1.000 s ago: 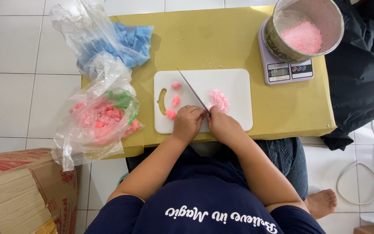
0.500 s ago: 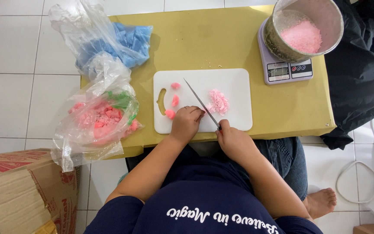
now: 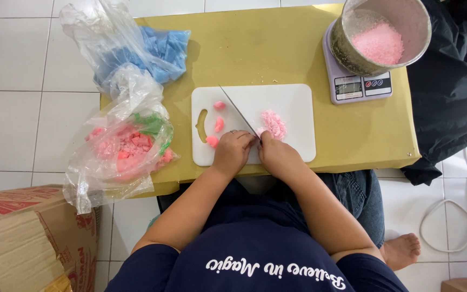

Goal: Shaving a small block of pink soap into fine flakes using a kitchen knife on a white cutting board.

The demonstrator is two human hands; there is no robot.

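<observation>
A white cutting board (image 3: 293, 108) lies on a low yellow table (image 3: 260, 48). My right hand (image 3: 278, 156) grips a knife (image 3: 236, 109) whose blade slants up and left across the board. My left hand (image 3: 232, 152) rests with curled fingers on the board's near edge, right beside the blade and touching my right hand. A heap of chopped pink bits (image 3: 273, 123) sits just right of the blade. Three pink chunks (image 3: 218, 124) lie left of it.
A metal pot (image 3: 377, 32) of pink crumbs stands on a kitchen scale (image 3: 360, 86) at the table's far right. Clear bags hold pink pieces (image 3: 122, 154) and blue pieces (image 3: 152, 48) on the left. A cardboard box (image 3: 28, 232) sits on the tiled floor.
My right hand had drawn the knife back toward me and to the right half a second ago; now it has returned beside my left hand at the board's near edge.
</observation>
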